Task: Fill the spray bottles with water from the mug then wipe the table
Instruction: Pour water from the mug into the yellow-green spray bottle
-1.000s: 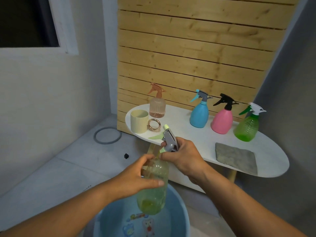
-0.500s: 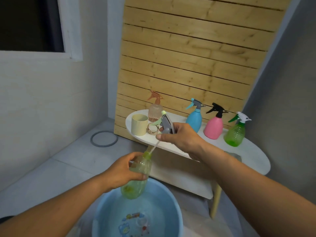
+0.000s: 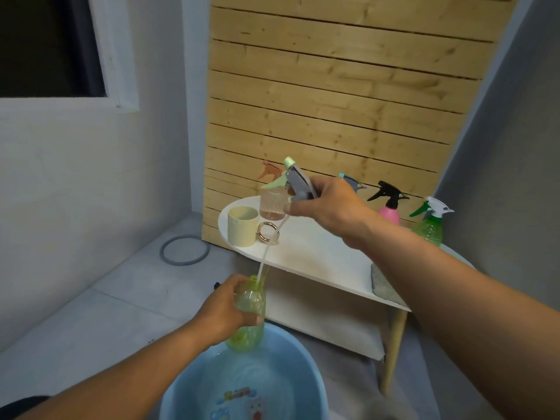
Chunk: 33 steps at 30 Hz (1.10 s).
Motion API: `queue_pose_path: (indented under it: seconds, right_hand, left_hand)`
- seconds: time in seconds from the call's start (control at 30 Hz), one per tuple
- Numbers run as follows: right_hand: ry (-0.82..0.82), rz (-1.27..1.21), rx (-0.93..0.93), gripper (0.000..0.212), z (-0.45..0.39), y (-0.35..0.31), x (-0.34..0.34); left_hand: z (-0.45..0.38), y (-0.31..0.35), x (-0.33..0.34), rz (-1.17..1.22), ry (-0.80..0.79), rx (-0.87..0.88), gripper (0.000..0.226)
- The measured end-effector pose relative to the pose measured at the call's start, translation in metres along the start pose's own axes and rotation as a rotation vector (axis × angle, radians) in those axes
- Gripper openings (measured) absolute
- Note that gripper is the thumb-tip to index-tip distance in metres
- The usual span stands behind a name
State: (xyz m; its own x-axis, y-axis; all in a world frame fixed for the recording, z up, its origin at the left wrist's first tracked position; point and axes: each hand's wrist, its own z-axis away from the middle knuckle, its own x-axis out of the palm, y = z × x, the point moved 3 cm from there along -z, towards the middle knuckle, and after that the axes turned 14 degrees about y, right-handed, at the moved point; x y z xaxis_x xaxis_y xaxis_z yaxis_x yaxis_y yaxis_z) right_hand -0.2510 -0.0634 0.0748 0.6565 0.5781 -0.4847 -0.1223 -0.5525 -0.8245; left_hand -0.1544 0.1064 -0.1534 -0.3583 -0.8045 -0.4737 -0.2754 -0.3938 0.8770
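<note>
Your left hand [image 3: 225, 307] is gripping the yellow-green bottle [image 3: 247, 316] around its shoulder, fingers curled round it, and it is holding the bottle tilted just above the far rim of the blue basin [image 3: 242, 386] at 6 o'clock. Your right hand [image 3: 327, 207] is holding the grey spray head [image 3: 298, 183] high over the counter [image 3: 315, 253], with its fingers closed around the neck of the head. The pale green nozzle is pointing up and to 11 o'clock. The thin dip tube [image 3: 269, 247] is hanging from the head, and its lower end is sitting inside the open mouth of the bottle.

On the counter, the cream mug [image 3: 242, 225] is standing at the 9 o'clock end, its gold ring handle [image 3: 268, 233] beside it. The ribbed peach bottle [image 3: 272, 204] is standing just behind the mug, partly hidden by the spray head. Toward 3 o'clock the pink bottle [image 3: 389, 207] and the green bottle [image 3: 430, 225] are standing near the wooden slat wall [image 3: 348, 101]. A blue bottle is mostly hidden behind your right hand. The grey cloth [image 3: 383, 287] is lying near the front edge of the counter, partly covered by your right forearm. A grey ring [image 3: 185, 250] is lying on the floor at 9 o'clock.
</note>
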Motion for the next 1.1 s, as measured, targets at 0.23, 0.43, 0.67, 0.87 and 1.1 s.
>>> queue_pose_path:
  seconds: [0.23, 0.43, 0.67, 0.87, 1.1]
  right_hand:
    - [0.193, -0.045, 0.032, 0.032, -0.024, 0.027, -0.017]
    - [0.304, -0.135, 0.304, 0.046, -0.046, 0.102, -0.029]
    - [0.375, -0.364, 0.842, 0.035, -0.060, 0.209, -0.011]
    - [0.365, -0.421, 0.933, 0.033, -0.060, 0.240, 0.009]
    - [0.358, -0.184, 0.898, 0.037, -0.064, 0.257, 0.006]
  left_hand:
    - [-0.013, -0.005, 0.018, -0.005, -0.030, -0.027, 0.073]
    - [-0.017, -0.003, 0.028, -0.004, -0.057, -0.020, 0.069]
    - [-0.022, -0.003, 0.035, -0.029, -0.091, -0.008, 0.073]
    - [-0.029, 0.004, 0.039, 0.010, -0.060, -0.003, 0.075]
    - [-0.029, 0.005, 0.035, 0.047, -0.082, -0.011, 0.074]
